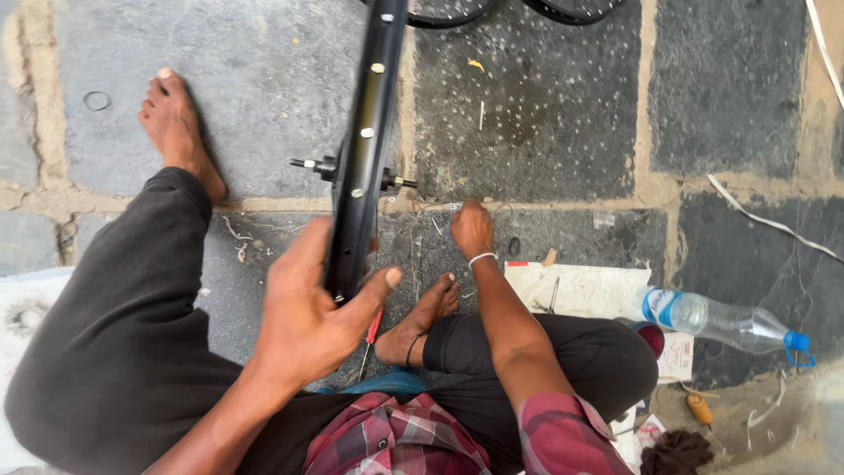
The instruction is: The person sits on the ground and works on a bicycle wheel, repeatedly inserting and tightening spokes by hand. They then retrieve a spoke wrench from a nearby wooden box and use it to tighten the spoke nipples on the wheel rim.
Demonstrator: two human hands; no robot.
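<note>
I record my left hand clamped around the black wheel rim, held upright on edge above the dark stone-slab floor; my right hand rests fingertips-down on the slab, grip undeterminable; a plastic bottle lies at right beside a white sheet; pale mortar joints divide the slabs.

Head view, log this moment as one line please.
left hand: grips black wheel rim, upright | right hand: down on stone floor among loose spokes | plastic bottle: lying on floor
</note>
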